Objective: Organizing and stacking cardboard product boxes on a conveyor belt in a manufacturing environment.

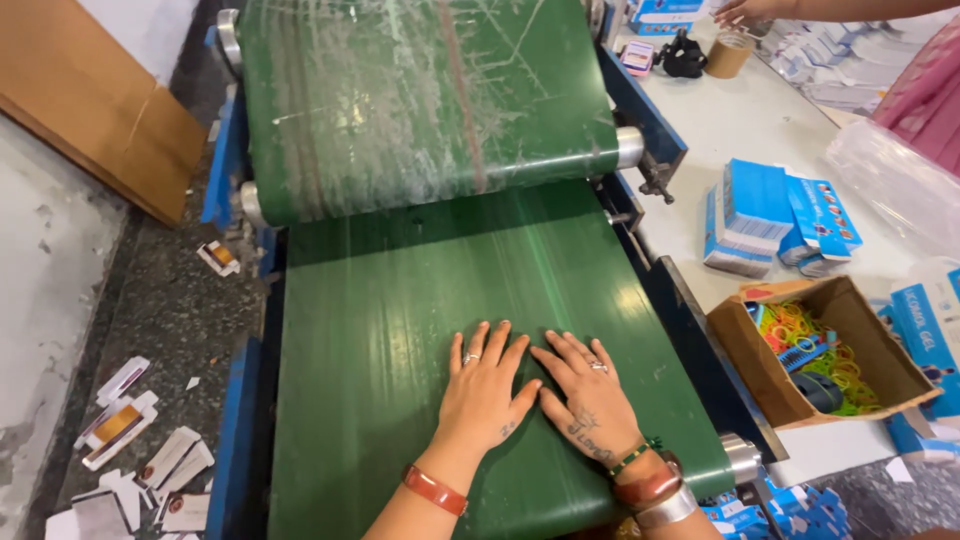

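Both hands lie palm-down on the flat green rubber conveyor belt (400, 330) — the left hand (482, 392) and the right hand (588, 397) side by side near its lower end, thumbs touching, fingers (478, 345) spread open and gripping nothing. The wrists, ringed with bangles, angle in from the bottom edge so the forearms converge toward the belt's middle. Right of the belt, on the white tabletop (770, 120), sits an open brown cardboard box of coloured rubber bands (822, 360) — beyond it, a stack of blue-and-white cartons (755, 215).
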